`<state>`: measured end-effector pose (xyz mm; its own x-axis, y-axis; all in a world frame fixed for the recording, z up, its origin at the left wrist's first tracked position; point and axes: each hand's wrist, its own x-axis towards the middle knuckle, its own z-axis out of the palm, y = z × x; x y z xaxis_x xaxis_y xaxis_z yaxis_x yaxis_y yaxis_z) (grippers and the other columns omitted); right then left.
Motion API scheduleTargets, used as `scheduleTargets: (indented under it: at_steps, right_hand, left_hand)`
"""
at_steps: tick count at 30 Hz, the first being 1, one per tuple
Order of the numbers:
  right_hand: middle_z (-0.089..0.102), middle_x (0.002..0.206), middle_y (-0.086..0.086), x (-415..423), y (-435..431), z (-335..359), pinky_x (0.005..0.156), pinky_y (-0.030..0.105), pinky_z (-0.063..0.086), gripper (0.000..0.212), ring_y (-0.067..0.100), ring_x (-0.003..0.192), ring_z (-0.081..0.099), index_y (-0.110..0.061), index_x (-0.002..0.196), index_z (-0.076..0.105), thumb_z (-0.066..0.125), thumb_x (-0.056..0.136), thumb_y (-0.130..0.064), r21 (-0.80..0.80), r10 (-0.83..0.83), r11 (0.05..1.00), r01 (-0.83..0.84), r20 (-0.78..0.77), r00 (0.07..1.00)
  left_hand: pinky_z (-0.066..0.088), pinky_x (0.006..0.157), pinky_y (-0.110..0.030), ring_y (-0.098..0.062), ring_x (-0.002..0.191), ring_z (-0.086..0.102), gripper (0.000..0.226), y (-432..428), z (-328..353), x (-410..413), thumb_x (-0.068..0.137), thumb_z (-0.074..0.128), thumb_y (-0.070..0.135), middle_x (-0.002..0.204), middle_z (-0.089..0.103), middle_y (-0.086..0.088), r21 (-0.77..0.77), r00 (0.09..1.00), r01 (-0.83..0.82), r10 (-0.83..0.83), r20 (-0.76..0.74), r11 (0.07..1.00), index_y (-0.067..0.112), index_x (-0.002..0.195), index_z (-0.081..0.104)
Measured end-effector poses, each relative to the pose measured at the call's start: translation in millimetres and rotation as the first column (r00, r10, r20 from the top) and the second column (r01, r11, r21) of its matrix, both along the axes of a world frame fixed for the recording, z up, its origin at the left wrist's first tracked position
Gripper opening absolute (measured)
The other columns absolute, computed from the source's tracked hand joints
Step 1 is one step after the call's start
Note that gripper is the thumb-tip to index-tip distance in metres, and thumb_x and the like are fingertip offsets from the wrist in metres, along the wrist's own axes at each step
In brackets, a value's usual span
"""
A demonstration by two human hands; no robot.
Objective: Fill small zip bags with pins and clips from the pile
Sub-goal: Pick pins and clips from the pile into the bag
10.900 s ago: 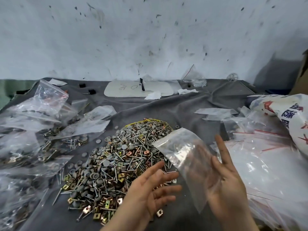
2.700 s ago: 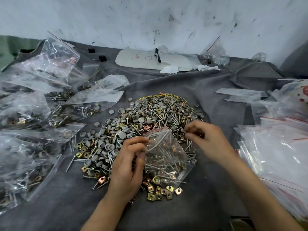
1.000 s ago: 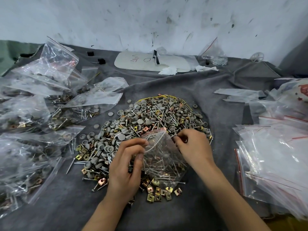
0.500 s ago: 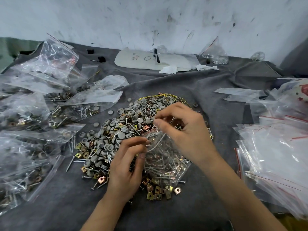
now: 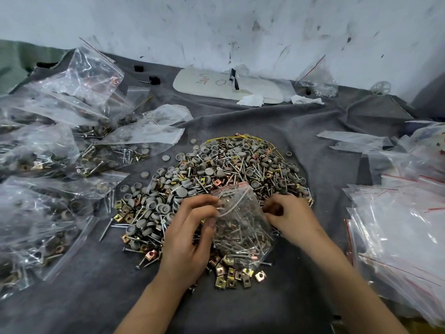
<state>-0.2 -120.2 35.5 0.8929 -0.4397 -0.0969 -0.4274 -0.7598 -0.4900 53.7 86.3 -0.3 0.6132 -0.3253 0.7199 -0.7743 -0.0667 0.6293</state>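
Part-filled bag on the pile's near edge, mouth pointing away, one hand on each side.

Grey cloth-covered bench (image 5: 240, 304) carries the heap of grey caps, steel pins and brass clips (image 5: 228, 165). Clear small zip bag (image 5: 240, 227) lies on the heap's near edge, long axis running outward from the person, mouth at the far end. Left hand (image 5: 187, 239): grip pinched on the bag's left edge near the mouth. Right hand (image 5: 291, 218): against the bag's right edge, fingers curled under; can't tell what they clamp. Right hand sits nearest the loose stock, so the next load probably goes leftward into the far mouth.
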Motion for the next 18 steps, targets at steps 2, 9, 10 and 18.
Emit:
scheduleTargets:
  at_steps: [2, 9, 10, 18]
  right_hand:
    - [0.06, 0.075, -0.014, 1, 1, 0, 0.071, 0.025, 0.048, 0.01, 0.009, 0.078, 0.06, -0.023, 0.092, 0.068, 0.068, 0.084, -0.016, 0.002, 0.001, 1.0, -0.001, 0.017, 1.0]
    - [0.056, 0.092, -0.009, 2, 12, 35, 0.071, 0.01, 0.035, 0.015, 0.009, 0.089, 0.056, -0.017, 0.096, 0.072, 0.062, 0.089, -0.008, 0.063, -0.025, 0.998, 0.003, 0.348, 0.937]
    - [0.056, 0.091, -0.011, 0, 18, 45, 0.071, 0.006, 0.036, 0.016, 0.004, 0.088, 0.056, -0.018, 0.094, 0.072, 0.063, 0.088, -0.006, 0.071, 0.002, 0.997, -0.037, 0.44, 0.898]
    - [0.06, 0.091, -0.004, -3, 62, 86, 0.078, 0.019, 0.049, 0.029, 0.005, 0.083, 0.057, -0.009, 0.104, 0.064, 0.067, 0.081, 0.007, -0.22, 0.406, 0.912, -0.346, 0.593, 0.695]
  left_hand:
    - [0.043, 0.09, -0.016, -0.01, 0.109, 0.058, 0.01, 1, 0, 0, 0.094, 0.049, 0.015, 0.113, 0.059, -0.002, -0.002, 1.0, 0.01, -0.01, -0.02, 1.0, 0.019, 0.102, 0.055]
    - [0.043, 0.09, -0.015, -0.009, 0.11, 0.058, 0.01, 0, 1, 0, 0.094, 0.05, 0.014, 0.115, 0.057, 0.002, -0.005, 1.0, 0.025, -0.025, -0.005, 1.0, 0.018, 0.102, 0.055]
    - [0.043, 0.091, -0.016, -0.009, 0.111, 0.058, 0.009, 0, 0, 1, 0.095, 0.049, 0.015, 0.115, 0.057, 0.002, -0.007, 1.0, 0.028, -0.028, 0.002, 1.0, 0.017, 0.102, 0.055]
    - [0.043, 0.091, -0.018, -0.011, 0.112, 0.058, 0.011, 0, 1, 1, 0.094, 0.049, 0.009, 0.115, 0.058, -0.004, -0.011, 0.998, 0.04, -0.04, 0.05, 0.999, 0.013, 0.103, 0.055]
